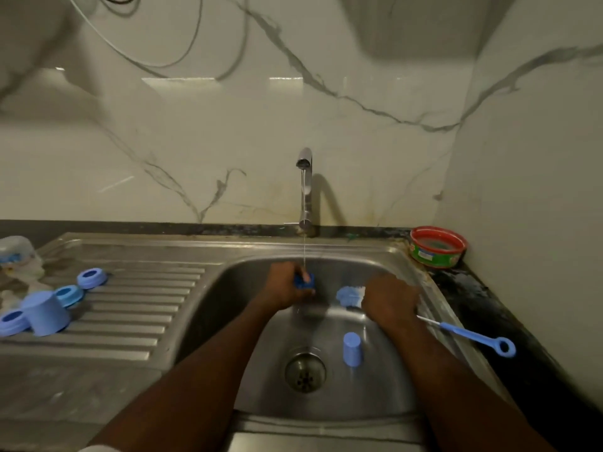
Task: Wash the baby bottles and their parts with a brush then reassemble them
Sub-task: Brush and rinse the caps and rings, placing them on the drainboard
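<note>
Baby-bottle part, dark blue (305, 282): gripped in the curled fingers of the left hand (287, 287), held over the sink basin directly under a thin stream of water (304, 223) falling from the chrome tap (306, 190); its exact form cannot be told, being mostly covered by the fingers. Bottle brush, pale blue and white head (349, 295): projects leftward from the right hand (390, 300), whose fingers are closed round it; the head sits just beside the left hand, apart from the dark blue part. Cap, light blue, cylindrical (352, 349): stands in the basin near the drain strainer (305, 372), below the right forearm. Small brush, thin, with blue handle ending in a ring (473, 336): lies on the right rim of the steel sink (375, 256), its bristle end toward the right wrist. Three blue screw rings (92, 278), (67, 295), (13, 321): lying on the ribbed draining board (140, 308) at the left. Cap, light blue, larger (45, 313): on its side among the rings, touching the nearest one. Clear item with blue parts (16, 251): far left edge, blurred. Round tub, red rim, green label (437, 246): on the dark counter at the back right corner, against the marble wall (228, 125).
</note>
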The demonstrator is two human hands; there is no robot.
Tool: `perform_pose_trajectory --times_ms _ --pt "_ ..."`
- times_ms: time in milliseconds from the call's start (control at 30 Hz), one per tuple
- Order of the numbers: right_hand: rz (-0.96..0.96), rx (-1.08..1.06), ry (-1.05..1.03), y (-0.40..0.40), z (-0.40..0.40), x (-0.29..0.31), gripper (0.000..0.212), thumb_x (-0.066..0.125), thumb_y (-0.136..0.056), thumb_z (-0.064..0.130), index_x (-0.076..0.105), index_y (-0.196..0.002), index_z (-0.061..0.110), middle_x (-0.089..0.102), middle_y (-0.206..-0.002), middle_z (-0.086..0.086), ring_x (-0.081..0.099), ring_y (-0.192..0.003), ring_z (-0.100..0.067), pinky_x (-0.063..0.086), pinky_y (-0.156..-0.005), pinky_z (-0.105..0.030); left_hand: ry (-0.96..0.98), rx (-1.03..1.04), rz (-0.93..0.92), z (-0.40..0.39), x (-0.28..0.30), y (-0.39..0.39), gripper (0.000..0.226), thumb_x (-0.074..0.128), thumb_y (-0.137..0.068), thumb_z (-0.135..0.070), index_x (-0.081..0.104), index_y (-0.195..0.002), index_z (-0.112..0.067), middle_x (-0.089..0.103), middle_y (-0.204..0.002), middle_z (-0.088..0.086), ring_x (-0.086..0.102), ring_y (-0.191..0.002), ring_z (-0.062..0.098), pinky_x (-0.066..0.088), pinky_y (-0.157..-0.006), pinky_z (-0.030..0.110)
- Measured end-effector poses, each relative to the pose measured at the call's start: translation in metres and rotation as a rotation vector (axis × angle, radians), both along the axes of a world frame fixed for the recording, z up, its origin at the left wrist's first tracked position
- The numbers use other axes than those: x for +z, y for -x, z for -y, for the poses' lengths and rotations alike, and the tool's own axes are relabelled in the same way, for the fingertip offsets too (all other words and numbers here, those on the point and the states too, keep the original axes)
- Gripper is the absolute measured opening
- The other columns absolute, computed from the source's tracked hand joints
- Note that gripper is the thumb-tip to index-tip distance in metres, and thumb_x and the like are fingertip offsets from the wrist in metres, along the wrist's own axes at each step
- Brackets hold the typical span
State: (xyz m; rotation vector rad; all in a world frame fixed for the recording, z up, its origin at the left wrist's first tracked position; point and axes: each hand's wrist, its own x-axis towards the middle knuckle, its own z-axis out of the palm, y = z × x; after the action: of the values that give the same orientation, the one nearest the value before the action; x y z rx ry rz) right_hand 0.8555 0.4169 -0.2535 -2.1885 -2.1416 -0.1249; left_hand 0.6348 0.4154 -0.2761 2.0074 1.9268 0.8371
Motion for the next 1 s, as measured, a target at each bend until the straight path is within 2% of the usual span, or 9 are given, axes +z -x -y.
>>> perform_pose_trajectory --times_ms 100,200,300,467,533,633,700,867,1000 --pt "0.015 0.035 -0.008 0.003 0.007 0.004 0.018 0.056 -0.098 0.023 0.070 -0.109 0.020 0.069 -0.117 -0.001 0.067 -0.108 -0.020 0.051 -0.082 -0.033 -0.135 0.027 0.178 0.012 0.022 0.001 0.053 0.092 -0.071 -0.021 0.060 -0.113 -0.013 0.066 -0.114 0.003 0.064 -0.102 0.013 0.055 -0.084 0.023" --pt "0.048 0.080 -0.007 0.004 0.011 0.007 0.020 0.057 -0.098 0.023 0.070 -0.112 0.022 0.069 -0.118 0.000 0.067 -0.108 -0.019 0.047 -0.077 -0.031 -0.137 0.066 0.275 0.019 0.025 -0.010 0.058 0.092 -0.071 -0.019 0.057 -0.117 -0.016 0.065 -0.115 0.001 0.062 -0.101 0.010 0.055 -0.080 0.021" --pt "0.044 0.101 -0.023 0.005 0.012 0.008 0.021 0.056 -0.100 0.024 0.070 -0.115 0.021 0.069 -0.121 -0.001 0.066 -0.110 -0.019 0.048 -0.083 -0.031 -0.102 0.118 0.347 0.014 0.014 -0.014 0.055 0.089 -0.076 -0.021 0.059 -0.121 -0.012 0.067 -0.118 0.005 0.062 -0.102 0.011 0.052 -0.086 0.022" --pt "-0.013 0.144 -0.039 0.000 0.011 0.010 0.026 0.049 -0.102 0.025 0.067 -0.120 0.021 0.065 -0.128 -0.002 0.062 -0.118 -0.020 0.046 -0.096 -0.033 -0.126 0.081 0.381 0.005 0.007 -0.011 0.052 0.082 -0.083 -0.031 0.061 -0.127 -0.013 0.068 -0.120 0.006 0.066 -0.108 0.017 0.057 -0.095 0.036" --pt "0.005 0.155 -0.043 0.001 0.013 0.012 0.027 0.049 -0.102 0.025 0.068 -0.121 0.022 0.066 -0.127 -0.001 0.062 -0.118 -0.020 0.046 -0.093 -0.033 -0.131 0.061 0.232 0.004 0.008 -0.006 0.056 0.080 -0.086 -0.032 0.057 -0.134 -0.015 0.061 -0.128 0.006 0.061 -0.117 0.020 0.052 -0.102 0.039" --pt "0.023 0.162 -0.037 0.004 0.015 0.013 0.028 0.050 -0.102 0.026 0.066 -0.123 0.021 0.065 -0.129 -0.002 0.061 -0.119 -0.021 0.048 -0.095 -0.034 -0.058 0.001 -0.226 0.005 0.009 0.003 0.064 0.084 -0.081 -0.028 0.056 -0.138 -0.022 0.046 -0.134 0.004 0.052 -0.121 0.022 0.046 -0.107 0.036" --pt "0.028 0.160 -0.032 0.006 0.016 0.014 0.027 0.050 -0.102 0.026 0.066 -0.124 0.020 0.065 -0.129 -0.003 0.061 -0.119 -0.022 0.048 -0.097 -0.035 -0.013 -0.011 -0.313 0.005 0.008 0.005 0.063 0.085 -0.079 -0.025 0.058 -0.135 -0.023 0.045 -0.134 0.003 0.053 -0.120 0.020 0.046 -0.106 0.035" --pt "0.062 0.160 -0.033 0.013 0.024 0.020 0.028 0.057 -0.099 0.030 0.064 -0.125 0.021 0.064 -0.129 -0.002 0.062 -0.118 -0.022 0.049 -0.096 -0.036 -0.050 -0.014 -0.131 0.003 0.003 0.006 0.054 0.087 -0.076 -0.029 0.063 -0.124 -0.019 0.055 -0.125 0.001 0.053 -0.111 0.013 0.045 -0.097 0.027" --pt "0.032 0.163 -0.145 0.013 0.033 0.034 0.024 0.062 -0.094 0.035 0.067 -0.115 0.024 0.067 -0.115 0.001 0.065 -0.104 -0.018 0.048 -0.079 -0.030 -0.022 -0.028 0.103 0.003 0.000 0.003 0.049 0.085 -0.081 -0.028 0.063 -0.124 -0.014 0.067 -0.121 0.003 0.063 -0.106 0.011 0.049 -0.087 0.018"
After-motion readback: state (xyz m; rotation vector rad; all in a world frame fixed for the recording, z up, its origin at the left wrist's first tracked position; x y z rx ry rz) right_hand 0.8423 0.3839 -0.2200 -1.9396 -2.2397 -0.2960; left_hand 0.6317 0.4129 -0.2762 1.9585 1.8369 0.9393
